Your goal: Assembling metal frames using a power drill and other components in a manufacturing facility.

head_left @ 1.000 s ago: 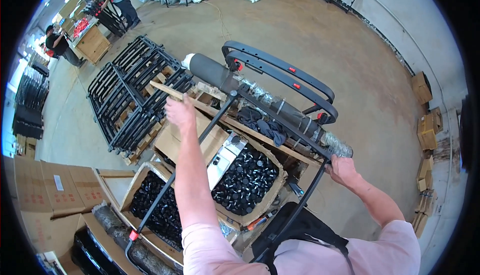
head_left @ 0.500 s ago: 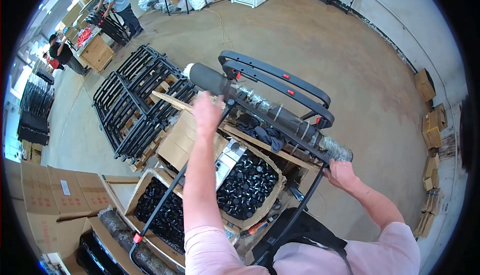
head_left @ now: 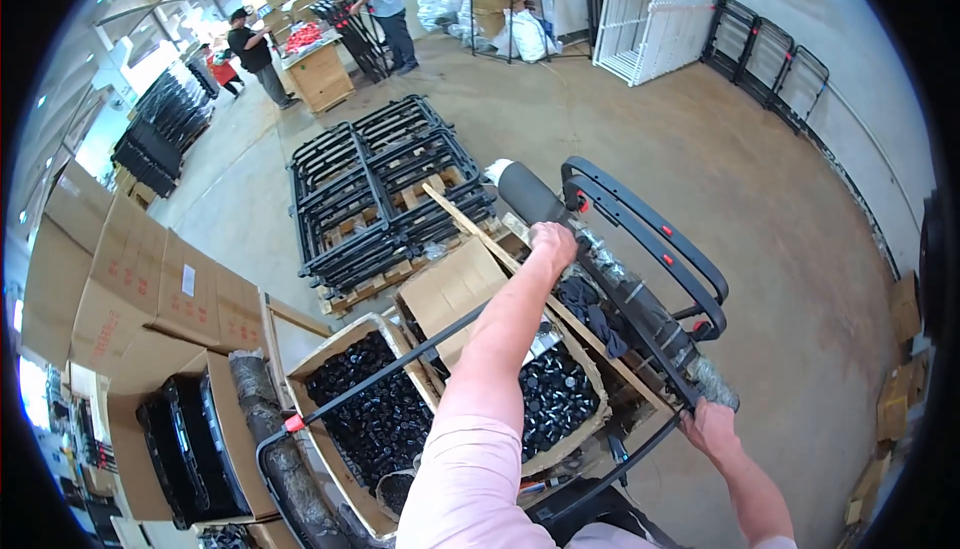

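Both my hands are on a black tubular metal frame (head_left: 648, 337) tilted in front of me. My left hand (head_left: 553, 246) is closed around its far corner. My right hand (head_left: 708, 426) grips the near right corner. The frame's side tubes run back toward me, and one bears a red clip (head_left: 293, 424) at the left. Beneath the frame lies a long padded, plastic-wrapped roll (head_left: 532, 197). Bent black tubes with red buttons (head_left: 655, 239) rest beyond it. My left forearm hides part of the frame and a box of black plastic caps (head_left: 560, 399).
Another box of black caps (head_left: 370, 404) stands left of my arm. Large cartons (head_left: 165, 289) rise at the left. Stacked black frames (head_left: 385, 189) lie on a pallet ahead. White racks (head_left: 655, 29) stand by the wall. Two people work at a wooden crate (head_left: 322, 79) far off.
My left hand, blurred in motion before, is now closed on the frame's far corner. The right hand keeps its grip. The whole view has shifted, so things sit farther right and lower.
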The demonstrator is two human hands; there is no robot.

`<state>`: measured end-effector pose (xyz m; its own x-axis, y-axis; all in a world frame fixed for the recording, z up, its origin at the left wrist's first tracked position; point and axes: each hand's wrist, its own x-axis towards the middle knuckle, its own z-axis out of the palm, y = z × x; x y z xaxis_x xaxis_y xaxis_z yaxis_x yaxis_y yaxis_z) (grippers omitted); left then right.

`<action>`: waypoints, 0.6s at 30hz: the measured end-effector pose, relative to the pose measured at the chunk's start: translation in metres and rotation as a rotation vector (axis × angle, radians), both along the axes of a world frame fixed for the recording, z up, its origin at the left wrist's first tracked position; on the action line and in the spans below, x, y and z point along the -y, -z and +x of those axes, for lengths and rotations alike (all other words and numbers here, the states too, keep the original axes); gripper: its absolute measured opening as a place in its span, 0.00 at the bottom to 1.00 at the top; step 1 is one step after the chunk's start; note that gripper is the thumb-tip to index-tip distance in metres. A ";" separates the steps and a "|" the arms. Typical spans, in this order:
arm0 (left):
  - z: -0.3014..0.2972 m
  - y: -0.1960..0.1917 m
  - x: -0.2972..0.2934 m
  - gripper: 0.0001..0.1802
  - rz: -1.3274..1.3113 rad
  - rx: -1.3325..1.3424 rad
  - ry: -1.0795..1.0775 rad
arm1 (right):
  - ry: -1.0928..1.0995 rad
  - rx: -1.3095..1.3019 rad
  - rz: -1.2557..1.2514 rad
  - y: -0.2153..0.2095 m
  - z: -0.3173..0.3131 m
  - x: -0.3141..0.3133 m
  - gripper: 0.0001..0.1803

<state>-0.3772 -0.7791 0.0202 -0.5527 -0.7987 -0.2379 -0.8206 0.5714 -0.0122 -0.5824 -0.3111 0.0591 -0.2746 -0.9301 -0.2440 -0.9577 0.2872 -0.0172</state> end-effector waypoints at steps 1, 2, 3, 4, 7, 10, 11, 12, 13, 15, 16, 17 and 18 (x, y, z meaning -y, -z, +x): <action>0.000 0.001 0.002 0.18 0.016 0.081 0.107 | -0.033 -0.015 -0.005 -0.003 -0.002 0.000 0.20; 0.018 0.009 0.010 0.19 0.012 0.093 0.066 | -0.077 0.009 -0.025 -0.003 0.006 0.007 0.20; 0.033 0.016 0.015 0.20 0.012 0.099 0.030 | -0.145 0.005 -0.070 -0.004 0.013 0.012 0.20; 0.026 0.016 0.014 0.20 0.008 0.093 0.025 | -0.178 -0.023 -0.102 -0.005 0.011 0.008 0.20; 0.020 0.017 0.009 0.22 0.019 0.043 0.053 | -0.088 -0.018 -0.024 0.002 0.003 0.006 0.21; 0.061 0.025 0.003 0.27 -0.114 -0.020 0.017 | 0.001 0.007 0.058 0.014 0.020 0.022 0.22; 0.067 0.025 -0.008 0.28 -0.211 -0.073 -0.010 | -0.016 0.008 0.054 0.023 0.015 0.020 0.22; 0.080 0.026 -0.020 0.27 -0.301 -0.182 -0.016 | 0.032 0.036 0.057 0.038 0.008 0.018 0.23; 0.066 0.017 -0.041 0.25 -0.375 -0.387 -0.013 | 0.120 0.035 0.068 0.043 -0.008 0.011 0.24; 0.070 -0.003 -0.082 0.21 -0.393 -0.707 -0.001 | 0.097 -0.003 0.072 0.023 -0.013 0.002 0.24; 0.089 -0.008 -0.106 0.19 -0.324 -0.777 -0.041 | 0.055 -0.026 0.067 0.014 -0.011 0.005 0.23; 0.114 -0.009 -0.134 0.17 -0.258 -0.844 -0.086 | 0.025 -0.012 0.058 0.014 -0.012 0.005 0.23; 0.143 -0.007 -0.165 0.16 -0.219 -0.836 -0.125 | -0.113 0.006 -0.028 0.018 -0.017 0.002 0.24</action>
<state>-0.2340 -0.6146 0.0276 -0.3830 -0.8455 0.3721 -0.6663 0.5318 0.5226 -0.5996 -0.3131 0.0410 -0.1659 -0.9615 -0.2189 -0.9839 0.1764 -0.0292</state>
